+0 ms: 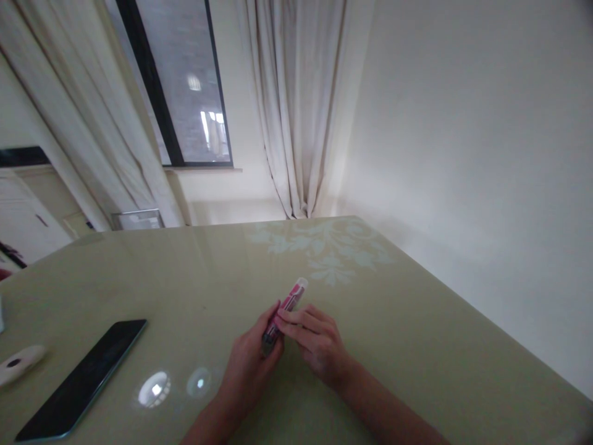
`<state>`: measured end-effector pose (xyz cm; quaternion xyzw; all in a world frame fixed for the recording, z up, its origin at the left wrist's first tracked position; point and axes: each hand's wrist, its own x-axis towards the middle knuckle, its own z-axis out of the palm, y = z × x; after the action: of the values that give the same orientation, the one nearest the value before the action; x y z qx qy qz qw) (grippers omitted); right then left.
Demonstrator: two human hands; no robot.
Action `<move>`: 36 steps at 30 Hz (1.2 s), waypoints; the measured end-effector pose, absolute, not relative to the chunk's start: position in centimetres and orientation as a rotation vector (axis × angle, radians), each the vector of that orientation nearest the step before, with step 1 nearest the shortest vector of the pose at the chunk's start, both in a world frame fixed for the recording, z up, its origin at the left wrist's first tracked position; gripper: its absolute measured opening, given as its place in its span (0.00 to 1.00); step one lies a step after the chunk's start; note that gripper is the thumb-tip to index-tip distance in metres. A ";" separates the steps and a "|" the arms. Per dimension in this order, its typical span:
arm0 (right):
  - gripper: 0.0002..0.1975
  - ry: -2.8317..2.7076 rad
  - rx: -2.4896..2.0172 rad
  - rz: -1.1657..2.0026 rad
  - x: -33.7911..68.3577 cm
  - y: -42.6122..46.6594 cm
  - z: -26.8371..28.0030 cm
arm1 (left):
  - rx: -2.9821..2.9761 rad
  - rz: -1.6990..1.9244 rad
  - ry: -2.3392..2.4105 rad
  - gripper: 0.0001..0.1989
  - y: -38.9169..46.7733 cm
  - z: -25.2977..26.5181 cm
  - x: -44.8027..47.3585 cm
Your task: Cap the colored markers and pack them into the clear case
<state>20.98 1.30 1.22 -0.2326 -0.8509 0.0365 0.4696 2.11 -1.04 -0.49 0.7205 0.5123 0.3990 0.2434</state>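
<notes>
A slim pink tube (293,295) with a printed label, a clear far end and a dark near end is held tilted above the table, its far end pointing up and to the right. My left hand (254,347) wraps around its lower part, thumb along the left side. From the right, my right hand (319,341) pinches the middle of the tube with fingertips and thumb. Those fingers cover part of the label, and what exactly the tube contains I cannot make out.
A dark tablet or large phone (88,377) lies at the left on the glossy table (417,346). Beside it is a white rounded object (21,363) with a dark spot. A wall (486,154) borders the table's right edge; curtains (301,111) hang beyond the far edge.
</notes>
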 end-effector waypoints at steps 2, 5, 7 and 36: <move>0.27 -2.085 -0.583 0.075 20.8 1.3 1.0 | 1.994 1.083 1.395 0.26 -0.9 -0.5 1.9; 0.26 -2.063 -0.571 0.021 20.6 1.3 0.8 | 2.016 1.092 1.389 0.26 -0.6 -0.8 1.6; 0.25 -2.059 -0.569 -0.011 20.5 1.4 0.8 | 2.012 1.103 1.396 0.26 -0.5 -0.9 1.5; 0.20 -2.001 -0.800 0.032 23.3 4.7 0.3 | 2.119 1.075 1.355 0.24 -0.4 -0.8 1.2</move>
<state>23.34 4.74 0.30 -0.3271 -0.8177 0.0130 0.4735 1.24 -0.42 -0.79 0.7586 0.4854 0.3849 0.2019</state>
